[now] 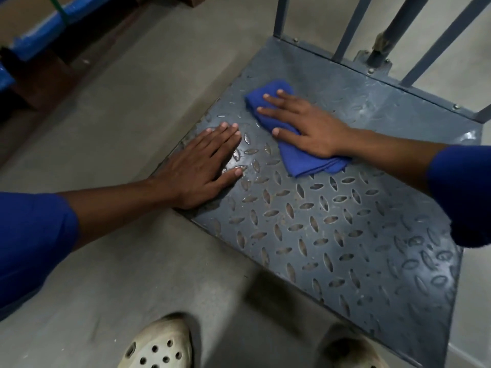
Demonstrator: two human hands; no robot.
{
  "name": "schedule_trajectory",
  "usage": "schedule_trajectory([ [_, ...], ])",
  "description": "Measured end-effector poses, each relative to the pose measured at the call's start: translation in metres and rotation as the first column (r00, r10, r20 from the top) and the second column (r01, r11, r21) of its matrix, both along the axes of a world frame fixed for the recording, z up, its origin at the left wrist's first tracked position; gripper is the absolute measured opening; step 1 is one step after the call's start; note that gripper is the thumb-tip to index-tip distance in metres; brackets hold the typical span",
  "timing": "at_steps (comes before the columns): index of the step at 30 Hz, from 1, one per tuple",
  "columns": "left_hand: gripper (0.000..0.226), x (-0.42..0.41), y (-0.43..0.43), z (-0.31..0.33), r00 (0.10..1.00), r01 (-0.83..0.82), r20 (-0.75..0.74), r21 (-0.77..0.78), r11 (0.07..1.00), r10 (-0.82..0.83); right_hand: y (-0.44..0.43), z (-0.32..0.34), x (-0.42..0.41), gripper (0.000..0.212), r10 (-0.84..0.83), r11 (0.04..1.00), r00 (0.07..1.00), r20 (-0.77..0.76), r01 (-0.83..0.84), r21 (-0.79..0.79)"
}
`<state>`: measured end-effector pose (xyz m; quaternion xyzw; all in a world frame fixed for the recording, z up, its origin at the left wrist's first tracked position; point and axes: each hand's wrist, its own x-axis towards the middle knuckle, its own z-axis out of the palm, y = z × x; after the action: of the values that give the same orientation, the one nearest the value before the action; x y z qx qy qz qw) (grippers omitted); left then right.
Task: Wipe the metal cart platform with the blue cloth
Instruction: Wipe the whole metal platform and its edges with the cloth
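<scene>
Head view: your right hand (pixel 310 128) has a wide, flat grip on the blue cloth (pixel 300 160) at the far part of the metal cart platform (pixel 345 235), left hand (pixel 202 166) flat beside it, so press evenly and overlap strokes toward you.

Cloth (pixel 297 155) under right hand (pixel 308 128), left hand (pixel 202 168) beside, on platform (pixel 332 235).
</scene>
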<state>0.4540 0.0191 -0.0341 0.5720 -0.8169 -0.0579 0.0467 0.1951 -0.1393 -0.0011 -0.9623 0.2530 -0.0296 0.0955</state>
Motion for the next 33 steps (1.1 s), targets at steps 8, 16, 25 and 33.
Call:
schedule_trajectory([
  [8,0.068,0.030,-0.023,0.007,0.995,-0.042,-0.091,0.050,0.998,0.046,0.046,0.000,0.009,0.074,0.071,0.997,0.997,-0.023,-0.071,-0.004],
  [16,0.066,0.046,-0.031,0.010,0.994,0.006,-0.108,0.091,0.996,0.004,0.037,0.006,-0.007,0.070,0.009,1.000,1.000,-0.001,-0.009,-0.004],
  [25,0.079,0.055,-0.032,0.029,0.999,0.032,-0.022,0.102,0.994,-0.030,0.135,-0.003,0.027,0.063,0.493,0.869,0.869,-0.031,-0.494,-0.019],
  [33,0.074,0.058,-0.030,0.032,1.000,0.012,-0.014,0.098,0.995,-0.010,0.104,0.000,0.021,0.067,0.241,0.970,0.970,-0.016,-0.241,-0.007],
])
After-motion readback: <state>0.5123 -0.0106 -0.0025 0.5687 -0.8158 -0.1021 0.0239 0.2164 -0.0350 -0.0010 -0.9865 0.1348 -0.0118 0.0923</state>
